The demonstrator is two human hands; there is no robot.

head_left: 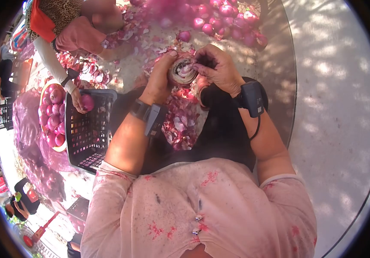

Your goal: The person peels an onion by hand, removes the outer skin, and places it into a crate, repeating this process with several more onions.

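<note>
The onion (182, 71) sits just above the middle of the frame, between the person's two hands and over the lap. The left hand (159, 81) wraps it from the side and underneath, fingers curled snug around it, which looks like a way to keep it from turning. The right hand (217, 68) comes in from the other side with its fingertips (197, 65) pinched narrow on the cut top, where loose skin would be easiest to catch. Each wrist carries one black unit (154, 118), so two in all.

Peels (178, 125) lie thick below the hands, right where they would drop.

At left centre a co-worker's hand (76, 99) closes on a second onion (86, 102) at the rim of a black crate (88, 137), which stands within reach of both people. I count one crate nearby and one bowl (52, 148) at the left edge. The bowl holds about a dozen onions, too crowded for an exact count. One pile (230, 21) at the top of the frame holds many more. At least two other people sit along the left rim.
</note>
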